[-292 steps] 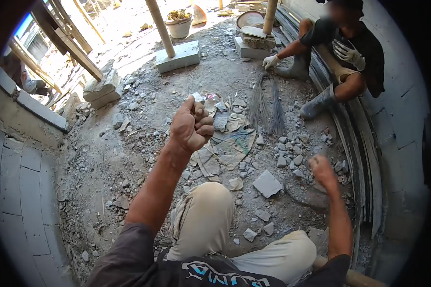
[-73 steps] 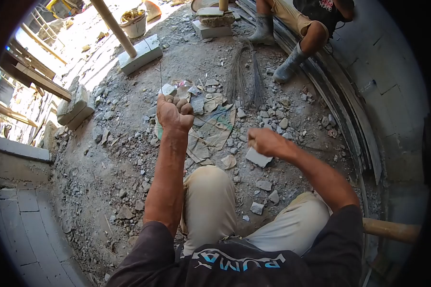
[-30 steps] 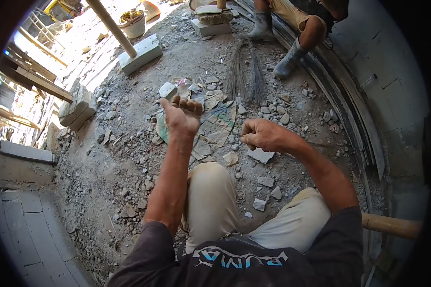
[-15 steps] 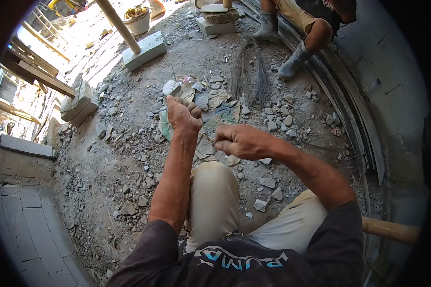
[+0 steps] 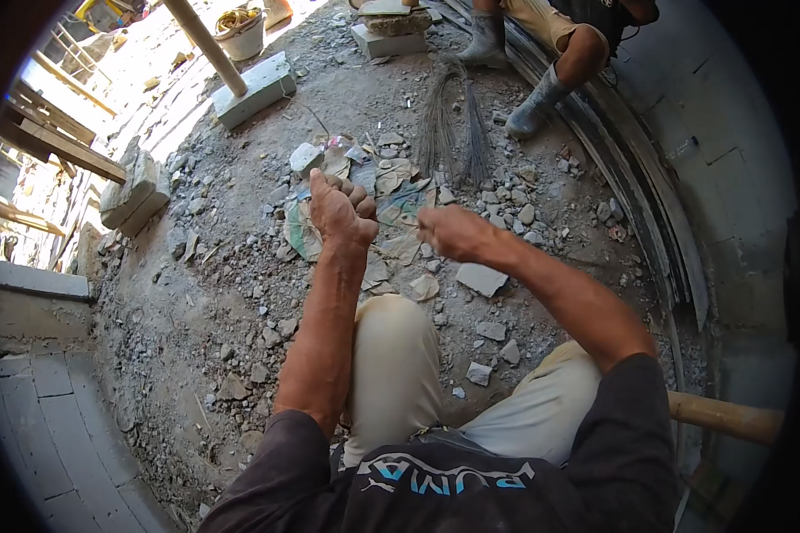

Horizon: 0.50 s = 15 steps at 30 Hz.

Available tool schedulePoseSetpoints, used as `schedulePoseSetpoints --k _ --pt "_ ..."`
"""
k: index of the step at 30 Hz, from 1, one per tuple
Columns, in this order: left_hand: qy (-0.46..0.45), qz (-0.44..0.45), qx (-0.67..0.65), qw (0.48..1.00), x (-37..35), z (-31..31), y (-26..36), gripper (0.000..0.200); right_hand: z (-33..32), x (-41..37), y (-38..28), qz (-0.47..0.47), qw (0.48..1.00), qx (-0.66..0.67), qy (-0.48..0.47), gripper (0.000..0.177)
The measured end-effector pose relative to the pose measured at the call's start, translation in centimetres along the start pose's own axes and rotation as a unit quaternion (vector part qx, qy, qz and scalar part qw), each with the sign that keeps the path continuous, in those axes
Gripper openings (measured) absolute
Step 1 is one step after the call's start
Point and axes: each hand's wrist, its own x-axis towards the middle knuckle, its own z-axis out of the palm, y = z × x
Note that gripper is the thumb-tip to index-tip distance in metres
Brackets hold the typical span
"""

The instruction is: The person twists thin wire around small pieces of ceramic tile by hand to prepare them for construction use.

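Observation:
My left hand (image 5: 340,211) is closed, palm side up, with its fingers curled in. A thin wire (image 5: 314,115) arcs up beyond its fingertips, and a faint strand seems to run between both hands. To the right, my right hand (image 5: 455,234) is closed in a pinch, apparently on that wire; the pinched end is hard to see. Ahead of the hands, a bundle of thin dark wires (image 5: 477,133) lies bent over on the ground. Crumpled sacking (image 5: 400,178) and a pale stone (image 5: 306,158) lie below and beyond my left hand.
Broken stones (image 5: 482,280) and gravel cover the ground. At the upper right sits another person wearing a rubber boot (image 5: 535,108), beside long curved-looking strips (image 5: 636,178) along the wall. A pole stands on a pale block (image 5: 256,91). A bucket (image 5: 240,37) is farther back. Block walls (image 5: 58,426) flank me.
My right hand has moved up and slightly right, uncovering a flat stone beneath. My left hand stays nearly in place. The view has shifted slightly, and the wire's arc beyond my left hand has changed.

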Motion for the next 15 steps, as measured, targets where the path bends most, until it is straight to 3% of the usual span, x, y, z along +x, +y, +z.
schedulePoseSetpoints --k 1,4,6,8,10,12,14,15 --pt "-0.006 0.001 0.000 1.000 -0.1 -0.1 0.0 0.047 -0.8 0.8 0.2 0.056 0.996 -0.023 0.060 0.024" --pt "0.026 0.023 0.006 0.999 0.7 -0.1 1.3 0.047 -4.4 0.0 -3.7 0.060 0.956 0.242 0.155 0.023" --pt "0.032 0.025 0.006 0.999 1.2 -0.6 1.5 0.047 -2.9 -2.2 -6.7 -0.057 0.940 0.321 0.095 0.023" --pt "0.020 0.014 0.005 1.000 1.2 -0.4 1.3 0.047 -0.9 -4.2 -7.8 -0.117 0.965 0.229 -0.052 0.022" --pt "-0.001 -0.001 0.003 1.000 0.1 0.0 0.3 0.047 2.2 -2.7 -3.2 -0.127 0.987 0.029 -0.098 0.021" --pt "0.008 -0.006 0.005 1.000 -0.6 0.1 -0.5 0.048 1.1 -0.4 0.9 0.011 0.999 -0.019 -0.041 0.021" --pt "0.003 -0.023 -0.008 1.000 -0.7 0.2 -0.8 0.048 -2.6 1.1 0.2 0.096 0.992 -0.014 0.078 0.020" --pt "-0.019 -0.011 -0.010 1.000 -0.3 -0.1 -0.8 0.045 -3.6 1.2 -1.1 0.100 0.983 0.110 0.105 0.020"
